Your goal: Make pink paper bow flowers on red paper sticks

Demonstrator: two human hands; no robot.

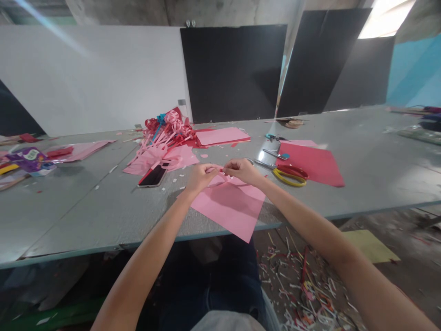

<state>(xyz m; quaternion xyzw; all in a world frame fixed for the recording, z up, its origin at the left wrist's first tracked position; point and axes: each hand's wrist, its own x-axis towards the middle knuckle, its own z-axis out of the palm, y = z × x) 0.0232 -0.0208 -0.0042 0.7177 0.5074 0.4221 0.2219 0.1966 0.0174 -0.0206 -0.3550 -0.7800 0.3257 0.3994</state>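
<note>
My left hand (200,178) and my right hand (243,170) meet over a pink paper sheet (234,209) near the table's front edge. Both have their fingers pinched around a thin pink paper strip (217,181), and a small red bit shows between the fingertips. How the strip is folded or joined there is too small to tell. One corner of the sheet hangs over the edge. To the right of my right hand lie scissors with yellow and red handles (291,176), partly on a red paper sheet (315,165).
A heap of pink and red curled strips (168,131) lies at the back left, with a phone (153,175) before it. Behind stands a pink and red paper stack (222,136). A purple packet (29,160) is far left. Paper scraps (310,289) litter the floor.
</note>
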